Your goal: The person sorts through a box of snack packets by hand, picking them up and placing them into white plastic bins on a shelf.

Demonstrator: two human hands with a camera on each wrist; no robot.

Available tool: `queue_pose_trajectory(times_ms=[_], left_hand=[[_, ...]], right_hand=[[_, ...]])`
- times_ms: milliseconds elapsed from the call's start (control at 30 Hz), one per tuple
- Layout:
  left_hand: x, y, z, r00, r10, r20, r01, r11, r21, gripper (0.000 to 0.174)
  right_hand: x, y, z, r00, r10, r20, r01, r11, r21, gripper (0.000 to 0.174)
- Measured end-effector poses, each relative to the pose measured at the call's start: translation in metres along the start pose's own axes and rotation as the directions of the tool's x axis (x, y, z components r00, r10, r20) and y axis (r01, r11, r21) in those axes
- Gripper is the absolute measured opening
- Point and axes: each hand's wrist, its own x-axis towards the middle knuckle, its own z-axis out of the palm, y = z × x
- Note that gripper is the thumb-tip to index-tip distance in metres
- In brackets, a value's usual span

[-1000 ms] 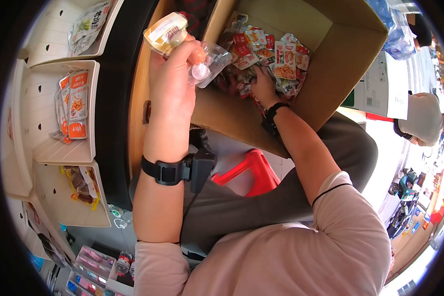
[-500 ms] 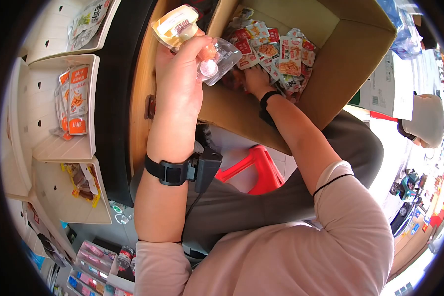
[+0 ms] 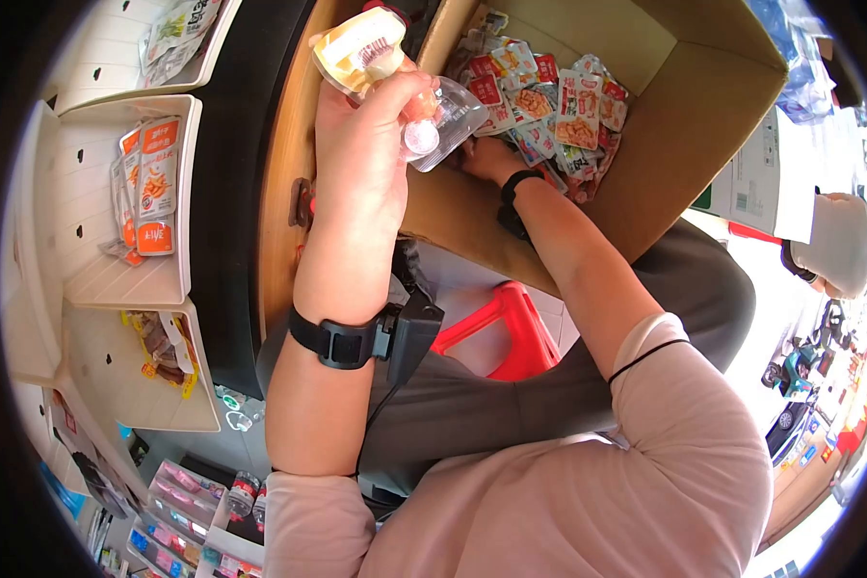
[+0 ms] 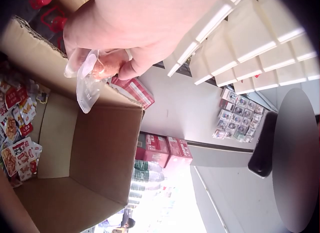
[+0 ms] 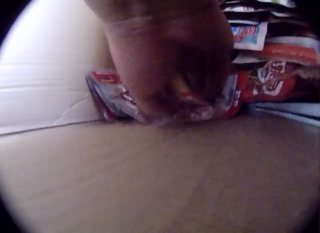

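Note:
My left hand (image 3: 366, 144) grips several small packs above the near side of a cardboard box (image 3: 689, 135): a yellow-and-white pack (image 3: 359, 50) and a clear pack (image 3: 453, 120) with a reddish-brown item in it. The left wrist view shows that clear pack (image 4: 87, 95) below the curled fingers. Low inside the box, my right hand (image 3: 491, 159) reaches down beside a heap of snack packets (image 3: 578, 108). In the right wrist view the hand (image 5: 170, 68) touches a red and clear packet (image 5: 117, 100) at the box wall; its fingertips are hidden.
White bins with orange packets (image 3: 156, 188) stand on the left beside a black edge. A red stool (image 3: 511, 332) is below the box. At the right are a white carton (image 3: 751, 173) and another person's arm (image 3: 838, 241). Bottles (image 4: 147, 175) stand beyond the box.
My right hand has moved left and toward the box's near corner, away from the middle of the heap. My left hand keeps its packs and has shifted slightly right in view.

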Motion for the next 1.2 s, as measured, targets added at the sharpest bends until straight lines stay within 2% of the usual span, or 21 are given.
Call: queue_pose_trajectory(times_ms=[67, 167, 267, 300, 400, 433, 533, 600, 633, 700, 733, 767, 867, 933, 967, 1000, 1033, 1067, 1100, 1133, 1200], left_hand=[[-0.002, 0.001, 0.003, 1.0, -0.011, -0.017, 0.011, 1.0, 0.007, 0.031], [-0.003, 0.003, 0.005, 1.0, -0.002, 0.007, 0.002, 1.0, -0.002, 0.032], [0.0, 0.005, 0.002, 1.0, 0.005, 0.006, -0.005, 1.0, 0.007, 0.032], [0.0, 0.004, 0.001, 1.0, 0.002, -0.003, -0.002, 1.0, 0.014, 0.032], [0.004, 0.001, -0.004, 0.999, 0.041, 0.009, -0.041, 0.999, -0.001, 0.033], [0.005, -0.001, -0.006, 0.999, 0.049, 0.004, -0.049, 0.999, 0.004, 0.033], [0.008, -0.005, -0.009, 0.997, 0.081, 0.001, -0.081, 0.996, 0.021, 0.035], [0.007, -0.004, -0.009, 0.994, 0.106, 0.016, -0.106, 0.994, 0.03, 0.038], [0.003, -0.002, -0.004, 0.995, 0.085, -0.048, -0.082, 0.995, 0.051, 0.043], [0.004, -0.007, -0.005, 0.994, 0.107, -0.017, -0.106, 0.992, 0.073, 0.045], [0.002, -0.007, -0.004, 0.993, 0.118, -0.004, -0.117, 0.989, 0.085, 0.046], [0.0, -0.008, -0.003, 0.998, 0.064, 0.028, -0.067, 0.991, 0.116, 0.048], [-0.019, -0.013, 0.011, 0.997, 0.013, 0.082, -0.022, 0.994, 0.106, 0.049], [-0.025, -0.023, 0.015, 0.983, -0.026, 0.183, 0.012, 0.997, 0.074, 0.048], [-0.03, -0.023, 0.022, 0.977, -0.057, 0.205, 0.053, 0.998, 0.029, 0.049], [-0.036, -0.023, 0.028, 0.969, -0.095, 0.229, 0.1, 0.995, -0.011, 0.05], [-0.046, -0.015, 0.037, 0.956, -0.131, 0.262, 0.16, 0.983, -0.091, 0.046], [-0.047, -0.016, 0.038, 0.949, -0.173, 0.262, 0.199, 0.977, -0.076, 0.045], [-0.047, -0.016, 0.039, 0.942, -0.214, 0.26, 0.237, 0.969, -0.063, 0.044], [-0.046, -0.015, 0.041, 0.934, -0.247, 0.259, 0.27, 0.961, -0.055, 0.044], [-0.044, -0.019, 0.048, 0.928, -0.171, 0.331, 0.159, 0.985, 0.061, 0.054]], right_hand=[[-0.017, -0.001, -0.022, 0.988, -0.04, 0.151, 0.008, 0.979, 0.204, 0.043], [-0.025, 0.006, -0.016, 0.967, -0.045, 0.251, -0.068, 0.904, 0.422, 0.057], [-0.076, -0.025, -0.044, 0.979, -0.02, 0.201, -0.055, 0.932, 0.358, 0.063], [-0.066, -0.028, -0.023, 0.997, 0.075, 0.002, -0.073, 0.958, 0.278, 0.067], [-0.088, -0.042, -0.037, 0.993, -0.033, 0.111, 0.017, 0.99, 0.143, 0.068], [-0.105, -0.057, -0.054, 0.991, 0.017, 0.135, -0.039, 0.985, 0.166, 0.066], [-0.127, -0.057, -0.098, 0.935, -0.066, 0.349, -0.015, 0.975, 0.223, 0.064], [-0.141, -0.037, -0.128, 0.979, -0.195, 0.053, 0.169, 0.936, 0.308, 0.058], [-0.149, -0.028, -0.142, 0.963, -0.249, -0.098, 0.268, 0.906, 0.327, 0.058], [-0.188, -0.042, -0.2, 0.97, -0.037, -0.24, 0.131, 0.912, 0.389, 0.055], [-0.19, -0.027, -0.211, 0.91, -0.082, -0.407, 0.253, 0.886, 0.389, 0.053], [-0.188, -0.014, -0.221, 0.819, -0.119, -0.562, 0.376, 0.851, 0.368, 0.052], [-0.263, -0.061, -0.259, 0.834, -0.123, -0.538, 0.491, 0.608, 0.623, 0.053], [-0.283, -0.083, -0.252, 0.786, -0.243, -0.569, 0.617, 0.365, 0.697, 0.054], [-0.28, -0.087, -0.24, 0.768, -0.22, -0.601, 0.633, 0.398, 0.664, 0.059], [-0.283, -0.093, -0.233, 0.744, -0.28, -0.606, 0.648, 0.523, 0.554, 0.059], [-0.279, -0.095, -0.225, 0.728, -0.307, -0.613, 0.654, 0.58, 0.486, 0.06], [-0.274, -0.096, -0.218, 0.716, -0.329, -0.616, 0.651, 0.634, 0.418, 0.062], [-0.276, -0.099, -0.215, 0.769, -0.26, -0.585, 0.586, 0.653, 0.48, 0.065], [-0.277, -0.098, -0.214, 0.77, -0.244, -0.59, 0.561, 0.699, 0.443, 0.067], [-0.275, -0.101, -0.215, 0.766, -0.229, -0.6, 0.517, 0.775, 0.364, 0.071]])
